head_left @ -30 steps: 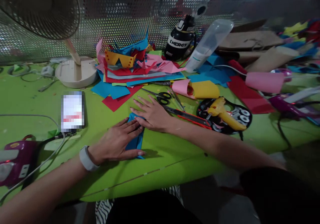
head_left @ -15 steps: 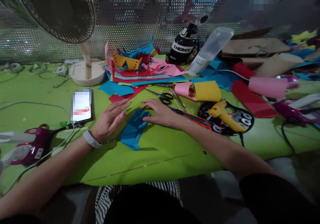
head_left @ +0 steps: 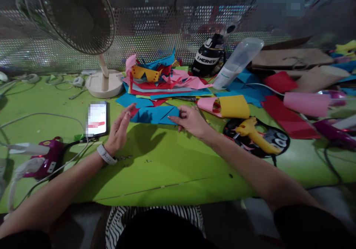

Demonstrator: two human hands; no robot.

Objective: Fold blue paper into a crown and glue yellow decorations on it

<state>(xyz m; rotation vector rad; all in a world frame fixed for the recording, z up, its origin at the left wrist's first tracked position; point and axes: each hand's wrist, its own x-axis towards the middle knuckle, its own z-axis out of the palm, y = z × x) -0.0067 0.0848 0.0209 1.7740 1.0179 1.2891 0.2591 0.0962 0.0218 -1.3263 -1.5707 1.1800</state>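
A folded piece of blue paper (head_left: pixel 154 115) is held up over the green table, its long side running left to right. My right hand (head_left: pixel 194 123) pinches its right end between thumb and fingers. At the paper's left end is my left hand (head_left: pixel 120 132), fingers stretched and holding nothing; I cannot tell whether its fingertips touch the paper. Behind the blue piece lies a pile of coloured paper (head_left: pixel 172 89), with a yellow cut-out mask (head_left: pixel 146 73) on top. A yellow hot glue gun (head_left: pixel 256 136) rests on a black mat (head_left: pixel 229 128) beyond my right forearm.
A phone (head_left: pixel 96 119) lies left of my left hand, near a purple power strip (head_left: pixel 50 160) with cables. Behind stand a fan (head_left: pixel 104 84), a black bottle (head_left: pixel 207 58) and a tilted clear bottle (head_left: pixel 236 63). Rolled pink paper (head_left: pixel 306 103) and red paper (head_left: pixel 292 117) lie right.
My right hand has taken hold of the blue paper and lifted it off the table, turning it lengthwise. My left hand's fingers now point more upward. The view has shifted slightly.
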